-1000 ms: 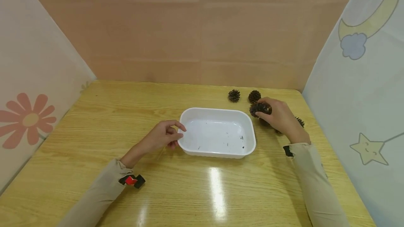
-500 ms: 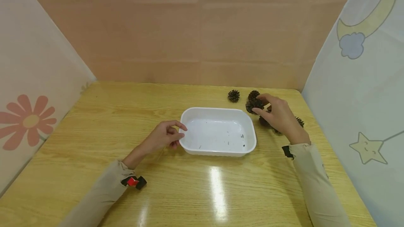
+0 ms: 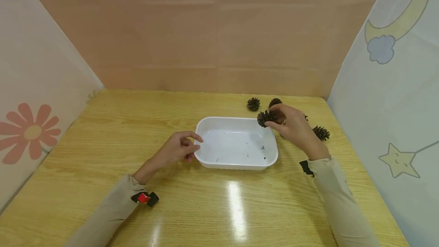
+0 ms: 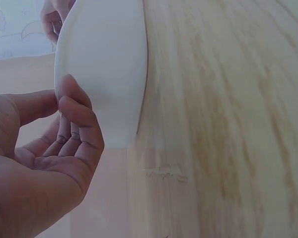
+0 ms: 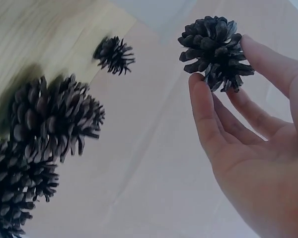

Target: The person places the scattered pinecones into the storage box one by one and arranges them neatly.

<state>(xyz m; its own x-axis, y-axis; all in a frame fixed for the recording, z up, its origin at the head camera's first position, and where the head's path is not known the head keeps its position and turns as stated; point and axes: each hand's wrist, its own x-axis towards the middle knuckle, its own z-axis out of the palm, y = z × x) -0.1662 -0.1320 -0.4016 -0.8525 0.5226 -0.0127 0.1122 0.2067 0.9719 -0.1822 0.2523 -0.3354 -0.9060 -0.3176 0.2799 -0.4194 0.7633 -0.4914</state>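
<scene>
A dark brown pine cone (image 3: pixel 265 118) hangs over the right back corner of a white plastic basin (image 3: pixel 233 167), pinched between the thumb and fingers of my right hand (image 3: pixel 295 128). The right wrist view shows this pine cone (image 5: pixel 212 52) gripped at its side by the fingertips. At the basin's left end, my left hand (image 3: pixel 178 147) holds the rim with thumb and index finger, while its other fingers curl below. In the left wrist view the basin's outer wall (image 4: pixel 107 64) rises beside those fingers. Small dark bits lie on the basin floor.
Several more pine cones lie at the right back: one (image 3: pixel 253 104) behind the basin, one (image 3: pixel 275 102) beside it, another (image 3: pixel 321 133) beyond my right wrist, others partly hidden by the hand. A brown back wall (image 3: pixel 219 48) and printed side panels (image 3: pixel 394 106) border the wooden table (image 3: pixel 192 209).
My right hand has lifted its pine cone from the group and carried it left, over the basin's right back corner. The left hand stays at the rim.
</scene>
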